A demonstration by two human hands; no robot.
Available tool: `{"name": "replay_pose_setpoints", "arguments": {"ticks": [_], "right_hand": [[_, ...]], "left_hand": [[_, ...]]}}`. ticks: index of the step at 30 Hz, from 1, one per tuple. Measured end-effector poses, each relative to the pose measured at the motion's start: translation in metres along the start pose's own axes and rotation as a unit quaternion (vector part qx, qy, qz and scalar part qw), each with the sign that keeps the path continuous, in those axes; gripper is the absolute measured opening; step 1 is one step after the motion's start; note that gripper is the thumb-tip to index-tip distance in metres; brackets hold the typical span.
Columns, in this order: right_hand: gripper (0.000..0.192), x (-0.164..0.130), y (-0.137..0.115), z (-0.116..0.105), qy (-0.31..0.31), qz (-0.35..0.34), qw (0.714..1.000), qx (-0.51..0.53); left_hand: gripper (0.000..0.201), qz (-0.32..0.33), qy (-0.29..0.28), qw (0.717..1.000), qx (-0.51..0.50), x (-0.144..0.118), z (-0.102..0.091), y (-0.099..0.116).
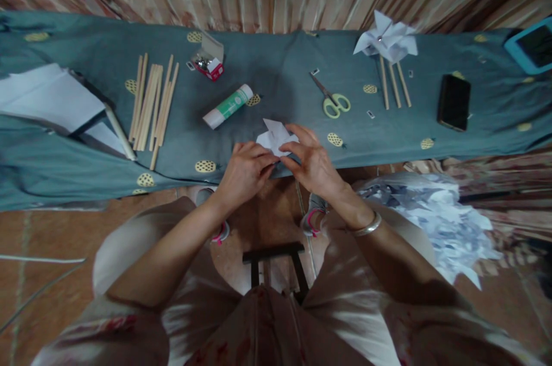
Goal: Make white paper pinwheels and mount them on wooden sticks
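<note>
Left hand point(244, 170) and right hand point(313, 162) both pinching folded white paper point(275, 136) at table edge point(181, 173), steadying a crease; glue stick point(227, 106), scissors point(331, 99) within reach.

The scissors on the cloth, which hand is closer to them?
Right. The right hand lies just below and slightly left of the scissors, pinching the folded white paper. The left hand holds the paper's other side, farther left.
</note>
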State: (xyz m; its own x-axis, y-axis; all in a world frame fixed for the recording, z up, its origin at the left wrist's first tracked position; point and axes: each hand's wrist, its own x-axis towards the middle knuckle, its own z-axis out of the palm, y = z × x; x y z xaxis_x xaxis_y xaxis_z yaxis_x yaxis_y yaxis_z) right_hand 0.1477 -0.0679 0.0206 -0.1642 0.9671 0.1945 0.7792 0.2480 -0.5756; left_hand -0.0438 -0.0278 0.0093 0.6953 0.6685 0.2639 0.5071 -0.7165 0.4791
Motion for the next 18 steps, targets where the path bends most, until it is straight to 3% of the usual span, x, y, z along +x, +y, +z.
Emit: {"name": "replay_pose_setpoints", "arguments": {"ticks": [18], "right_hand": [[0.022, -0.0092, -0.0070, 0.0057, -0.006, -0.014, 0.999, -0.041]], "left_hand": [[0.021, -0.005, -0.005, 1.000, 0.004, 0.0021, -0.0003, 0.0002]]}}
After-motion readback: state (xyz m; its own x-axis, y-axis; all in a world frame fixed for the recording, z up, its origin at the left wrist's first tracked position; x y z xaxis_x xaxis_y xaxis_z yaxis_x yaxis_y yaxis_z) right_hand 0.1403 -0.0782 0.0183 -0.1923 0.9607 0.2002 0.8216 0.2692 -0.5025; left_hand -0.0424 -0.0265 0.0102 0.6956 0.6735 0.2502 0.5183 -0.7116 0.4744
